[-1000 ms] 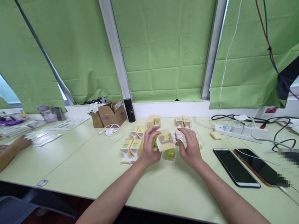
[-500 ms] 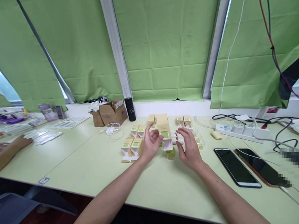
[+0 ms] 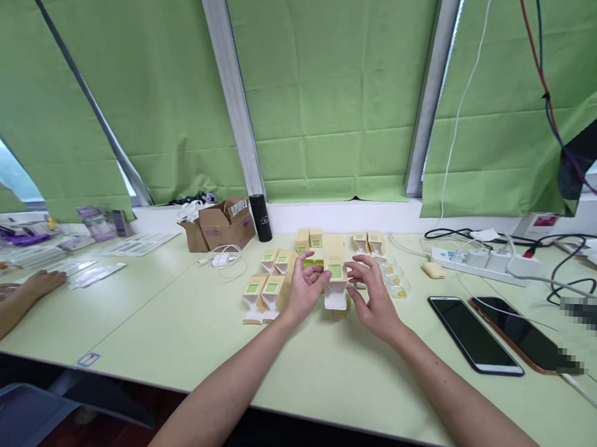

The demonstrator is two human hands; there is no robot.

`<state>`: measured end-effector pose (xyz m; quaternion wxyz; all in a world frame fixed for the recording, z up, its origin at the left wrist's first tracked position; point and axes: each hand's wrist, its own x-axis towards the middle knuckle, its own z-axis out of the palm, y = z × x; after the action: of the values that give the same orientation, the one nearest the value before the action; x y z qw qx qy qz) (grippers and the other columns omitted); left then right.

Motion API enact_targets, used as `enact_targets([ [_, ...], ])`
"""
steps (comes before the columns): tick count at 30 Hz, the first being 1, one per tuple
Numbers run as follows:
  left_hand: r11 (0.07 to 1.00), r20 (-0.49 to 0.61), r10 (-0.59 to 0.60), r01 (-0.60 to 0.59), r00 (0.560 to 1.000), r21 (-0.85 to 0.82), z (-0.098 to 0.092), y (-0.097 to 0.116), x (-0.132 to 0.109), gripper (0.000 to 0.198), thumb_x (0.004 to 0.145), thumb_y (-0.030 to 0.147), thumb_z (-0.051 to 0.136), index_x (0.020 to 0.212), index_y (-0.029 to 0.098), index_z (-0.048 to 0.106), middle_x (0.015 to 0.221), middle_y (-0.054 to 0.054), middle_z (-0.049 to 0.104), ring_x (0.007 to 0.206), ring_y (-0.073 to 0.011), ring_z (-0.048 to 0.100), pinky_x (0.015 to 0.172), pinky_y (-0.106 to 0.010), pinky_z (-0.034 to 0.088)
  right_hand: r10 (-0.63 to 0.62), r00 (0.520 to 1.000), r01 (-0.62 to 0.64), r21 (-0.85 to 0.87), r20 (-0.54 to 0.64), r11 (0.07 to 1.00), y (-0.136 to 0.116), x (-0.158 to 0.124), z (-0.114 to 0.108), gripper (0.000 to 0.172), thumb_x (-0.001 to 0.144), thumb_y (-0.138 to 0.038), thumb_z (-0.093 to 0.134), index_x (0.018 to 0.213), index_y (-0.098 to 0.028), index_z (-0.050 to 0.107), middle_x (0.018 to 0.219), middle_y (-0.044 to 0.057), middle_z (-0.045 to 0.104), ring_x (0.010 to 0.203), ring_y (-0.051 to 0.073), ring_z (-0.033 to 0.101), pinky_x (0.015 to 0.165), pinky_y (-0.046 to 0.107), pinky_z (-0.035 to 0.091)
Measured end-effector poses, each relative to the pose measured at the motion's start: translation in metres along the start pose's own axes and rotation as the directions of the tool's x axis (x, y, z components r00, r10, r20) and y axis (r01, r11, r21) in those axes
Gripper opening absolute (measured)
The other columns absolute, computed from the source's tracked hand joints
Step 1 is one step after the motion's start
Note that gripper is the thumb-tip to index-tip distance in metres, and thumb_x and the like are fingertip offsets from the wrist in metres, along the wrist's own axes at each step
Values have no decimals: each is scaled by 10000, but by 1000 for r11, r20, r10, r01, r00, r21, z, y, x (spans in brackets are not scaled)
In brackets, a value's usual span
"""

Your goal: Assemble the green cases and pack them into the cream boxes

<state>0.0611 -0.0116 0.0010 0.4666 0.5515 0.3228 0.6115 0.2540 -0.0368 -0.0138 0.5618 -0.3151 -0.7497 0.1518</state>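
Observation:
A small tan cardboard box with a green square window and a white flap folded down is upright between my hands. My left hand grips its left side, thumb near the window. My right hand has its fingertips and thumb at the box's right edge. Behind the flap, a clear container with yellow-green in it is partly hidden. Similar boxes with green windows stand just left of my left hand, and more boxes are behind. Clear plastic pieces with yellow spots lie right of my right hand.
Two phones lie at the right, near a white power strip with cables. An open brown carton and a black cylinder stand at the back. Another person's hand rests on the table at far left.
The box has shifted slightly right and now stands straighter, facing me. My right hand has closed in from a gap to the box's right edge.

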Motion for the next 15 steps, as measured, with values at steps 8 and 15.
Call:
enact_targets([
  [8,999,35,11,-12,999,32,-2,-6,0,784,831,596,846,1370,240,403,977,-33,714,859,-164,714,777,-279,530,48,998,-50,51,27,997,3,0,1,392,1057,-237,489,1414,-374,573,1522,103,383,1202,257,649,1065,545,603],
  [15,998,56,20,-24,998,59,-4,-12,1,788,833,650,821,1367,239,414,976,-37,712,841,-166,717,757,-272,528,61,998,-62,122,14,991,4,1,3,344,1085,-296,475,1376,-388,633,1470,98,425,1262,263,619,1049,497,610],
])
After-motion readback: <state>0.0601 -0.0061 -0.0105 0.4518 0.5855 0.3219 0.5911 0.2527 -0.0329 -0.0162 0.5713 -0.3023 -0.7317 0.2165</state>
